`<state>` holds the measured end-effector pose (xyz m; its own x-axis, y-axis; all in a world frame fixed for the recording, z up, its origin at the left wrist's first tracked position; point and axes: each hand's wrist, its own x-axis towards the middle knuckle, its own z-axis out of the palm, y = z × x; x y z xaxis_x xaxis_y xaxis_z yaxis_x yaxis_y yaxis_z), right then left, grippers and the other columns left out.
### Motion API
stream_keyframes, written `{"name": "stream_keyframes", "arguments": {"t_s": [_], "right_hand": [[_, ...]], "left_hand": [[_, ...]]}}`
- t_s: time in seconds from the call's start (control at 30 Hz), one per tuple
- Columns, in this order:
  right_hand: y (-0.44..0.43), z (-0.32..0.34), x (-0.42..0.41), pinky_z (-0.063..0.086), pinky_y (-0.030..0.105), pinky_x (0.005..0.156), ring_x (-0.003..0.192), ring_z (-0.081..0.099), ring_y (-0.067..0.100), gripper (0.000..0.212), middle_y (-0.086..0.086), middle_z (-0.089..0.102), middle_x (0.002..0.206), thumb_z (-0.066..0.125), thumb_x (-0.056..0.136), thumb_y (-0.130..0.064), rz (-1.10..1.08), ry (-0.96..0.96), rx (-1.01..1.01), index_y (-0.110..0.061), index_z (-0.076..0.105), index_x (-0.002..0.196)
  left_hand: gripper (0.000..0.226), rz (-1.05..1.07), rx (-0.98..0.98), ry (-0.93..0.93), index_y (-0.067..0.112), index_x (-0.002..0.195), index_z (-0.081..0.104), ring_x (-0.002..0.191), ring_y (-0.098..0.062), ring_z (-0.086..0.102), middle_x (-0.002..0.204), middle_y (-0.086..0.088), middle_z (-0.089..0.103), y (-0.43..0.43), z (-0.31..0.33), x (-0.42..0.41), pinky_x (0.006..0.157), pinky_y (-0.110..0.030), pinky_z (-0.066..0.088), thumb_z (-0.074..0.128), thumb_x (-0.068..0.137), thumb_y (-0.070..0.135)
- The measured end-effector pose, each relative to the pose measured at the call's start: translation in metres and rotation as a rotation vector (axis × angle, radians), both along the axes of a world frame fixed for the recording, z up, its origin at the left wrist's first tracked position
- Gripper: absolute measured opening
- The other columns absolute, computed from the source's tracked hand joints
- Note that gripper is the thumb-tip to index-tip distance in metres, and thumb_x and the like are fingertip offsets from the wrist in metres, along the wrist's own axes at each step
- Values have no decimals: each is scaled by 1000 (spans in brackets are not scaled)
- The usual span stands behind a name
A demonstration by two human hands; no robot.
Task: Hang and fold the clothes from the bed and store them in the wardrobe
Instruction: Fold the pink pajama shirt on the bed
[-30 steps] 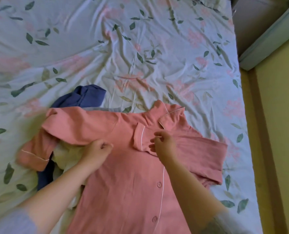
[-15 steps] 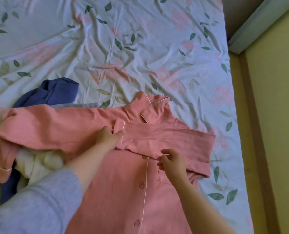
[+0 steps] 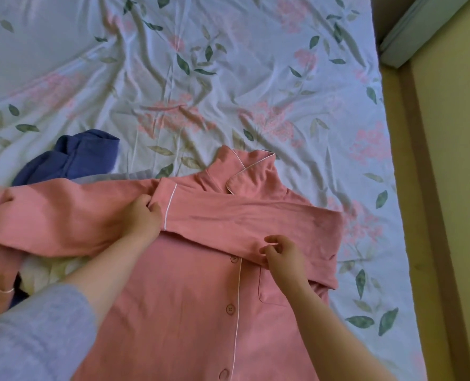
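Pink shirt [image 3: 201,298] lies button-side up on the bed [image 3: 228,78], one sleeve folded across its chest. My left hand [image 3: 143,218] pinches that sleeve's cuff; my right hand [image 3: 282,253] pinches the sleeve's lower edge. Blue garment [image 3: 74,158] beside the shirt's shoulder.

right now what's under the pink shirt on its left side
A blue garment and some cream fabric poke out from under the pink shirt. How far they run beneath it is covered.
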<state>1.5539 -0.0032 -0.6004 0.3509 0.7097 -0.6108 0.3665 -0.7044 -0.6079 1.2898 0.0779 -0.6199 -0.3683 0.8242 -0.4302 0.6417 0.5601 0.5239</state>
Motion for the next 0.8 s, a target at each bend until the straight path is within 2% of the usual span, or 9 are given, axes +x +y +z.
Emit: {"name": "stream_keyframes", "arguments": {"t_s": [0.07,0.17,0.27,0.37,0.43,0.5,0.6,0.7,0.8], "right_hand": [[1,-5,1,56,51,84,82,69,27,29,5,71,78,47,82,-3,-5,-1,-9,-22,63,98],[2,-8,2,56,52,83,80,69,27,31,6,71,74,45,82,0,-9,-2,-8,-19,63,99],[5,-11,3,56,51,83,81,69,28,30,7,70,77,48,84,-1,-28,-12,1,-11,65,107],[6,-13,5,55,36,70,73,65,17,29,-2,66,75,51,92,-10,-17,-94,2,-10,61,119],[5,-11,8,45,27,66,75,60,14,35,-5,61,82,51,91,-11,-6,-232,56,-10,57,126],[5,-10,14,41,33,84,101,55,25,45,7,58,111,53,90,-10,33,-391,85,-11,52,135],[10,-9,26,23,43,113,134,32,38,63,21,36,146,55,88,-16,152,-566,-19,-15,37,149],[18,-12,37,9,52,120,149,3,36,76,13,3,163,54,88,-24,252,-535,-111,-25,19,155],[31,-17,51,8,60,117,149,-8,37,83,6,-12,164,55,88,-33,297,-531,-180,-28,8,156]], "left_hand": [[19,9,-17,50,3,104,57,92,-38,55,105,-25,62,2,-1,1,77,-38,39,45,96,16],[20,18,-64,124,1,108,52,93,-39,54,109,-28,59,4,-1,0,74,-36,33,41,97,15],[24,7,-108,164,-3,114,49,103,-44,55,115,-31,56,4,-3,-3,74,-37,33,40,97,11],[29,5,-149,196,-6,120,48,108,-44,54,121,-31,55,4,-6,-1,77,-39,37,40,96,9],[28,16,-153,205,-5,119,47,108,-44,55,122,-30,55,6,-6,-1,74,-37,34,42,96,9],[27,2,-156,223,-4,119,47,106,-43,56,121,-29,56,6,-7,-2,71,-36,32,43,95,9],[26,-11,-157,241,-5,118,46,106,-44,56,120,-29,56,7,-10,-6,70,-37,33,44,94,5],[27,-17,-158,242,-3,117,45,102,-43,58,116,-27,59,6,-14,-7,68,-36,35,49,92,4],[29,-24,-161,227,-1,116,44,100,-42,60,112,-25,62,4,-17,-9,68,-36,39,54,89,3]]}}
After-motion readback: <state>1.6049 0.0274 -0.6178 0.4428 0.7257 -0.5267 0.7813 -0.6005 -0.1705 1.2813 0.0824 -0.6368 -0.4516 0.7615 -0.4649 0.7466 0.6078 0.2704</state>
